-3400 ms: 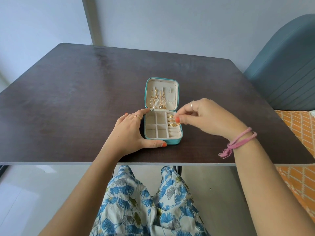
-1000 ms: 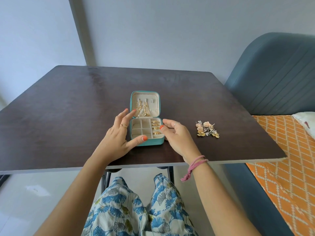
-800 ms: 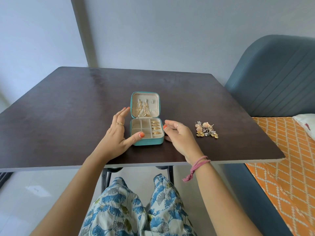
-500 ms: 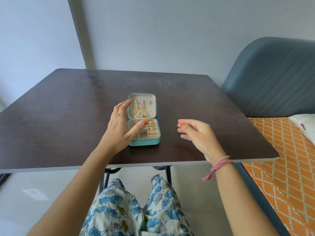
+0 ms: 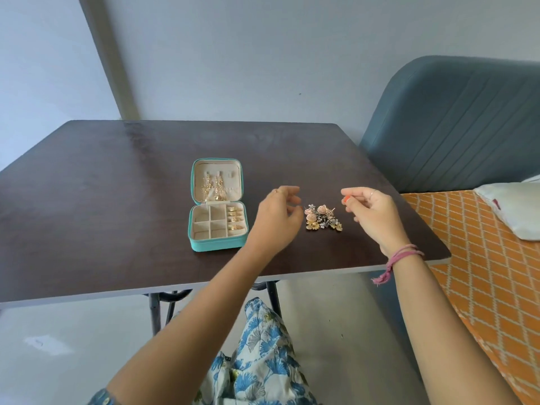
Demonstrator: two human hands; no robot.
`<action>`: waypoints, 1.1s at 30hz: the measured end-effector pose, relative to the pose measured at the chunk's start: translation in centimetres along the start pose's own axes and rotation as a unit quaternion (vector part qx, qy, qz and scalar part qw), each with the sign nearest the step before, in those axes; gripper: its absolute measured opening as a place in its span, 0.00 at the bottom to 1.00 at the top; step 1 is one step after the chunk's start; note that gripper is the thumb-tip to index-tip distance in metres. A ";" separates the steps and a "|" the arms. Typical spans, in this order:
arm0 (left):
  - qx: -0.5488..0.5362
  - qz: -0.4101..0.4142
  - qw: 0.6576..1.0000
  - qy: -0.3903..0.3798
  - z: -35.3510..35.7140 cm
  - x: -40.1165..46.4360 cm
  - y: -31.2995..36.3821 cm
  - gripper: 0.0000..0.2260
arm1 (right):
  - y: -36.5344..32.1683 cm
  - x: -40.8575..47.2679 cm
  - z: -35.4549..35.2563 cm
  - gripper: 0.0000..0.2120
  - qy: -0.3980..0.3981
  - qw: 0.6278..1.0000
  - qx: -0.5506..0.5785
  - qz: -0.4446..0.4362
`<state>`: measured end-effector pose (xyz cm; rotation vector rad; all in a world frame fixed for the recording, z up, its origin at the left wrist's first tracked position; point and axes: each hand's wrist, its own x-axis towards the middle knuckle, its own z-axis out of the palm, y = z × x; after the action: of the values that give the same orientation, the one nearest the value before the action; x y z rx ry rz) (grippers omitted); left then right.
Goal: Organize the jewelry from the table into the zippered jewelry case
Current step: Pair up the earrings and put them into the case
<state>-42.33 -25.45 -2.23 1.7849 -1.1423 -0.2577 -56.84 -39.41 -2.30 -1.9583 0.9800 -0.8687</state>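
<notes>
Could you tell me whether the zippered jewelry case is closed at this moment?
No, the jewelry case lies open on the table, its lid up with earrings hung inside and rings in the tray.

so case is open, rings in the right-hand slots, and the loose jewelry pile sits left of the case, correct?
Not quite. In the head view the loose jewelry pile lies right of the case, on the table between the left hand and right hand. The case is open, with rings in its right-hand slots.

An open jewelry case [image 5: 217, 204] is set on the desk [image 5: 102, 194]; a jewelry pile [image 5: 322, 217] lies to its right, flanked by the left hand [image 5: 277, 217] and right hand [image 5: 372, 213].
</notes>
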 end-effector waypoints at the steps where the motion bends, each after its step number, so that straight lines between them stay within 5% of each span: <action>1: -0.004 -0.023 1.000 -0.011 0.7 0.2 -0.3 0.17 | 0.5 0.4 -0.1 0.09 0.000 1.000 -0.015 -0.002; 9: -0.039 -0.139 0.989 0.032 3.6 2.0 -2.0 0.16 | 1.6 1.9 0.7 0.09 -0.082 0.994 -0.067 0.002; 18: 0.031 -0.131 0.990 0.049 4.9 3.4 -1.9 0.08 | 0.8 3.3 1.1 0.10 -0.137 0.980 -0.145 0.000; 23: 0.047 -0.124 0.990 0.050 4.7 3.3 -2.1 0.08 | 0.4 3.3 1.8 0.07 -0.115 0.977 -0.181 -0.011; 33: 0.082 -0.102 0.991 0.036 4.8 3.5 -2.5 0.08 | 1.2 3.2 1.7 0.05 -0.063 0.995 -0.066 0.028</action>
<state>-41.87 -30.87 -5.62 2.0430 -0.9522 -0.2233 -54.29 -42.06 -3.41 -2.0588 1.0355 -0.6549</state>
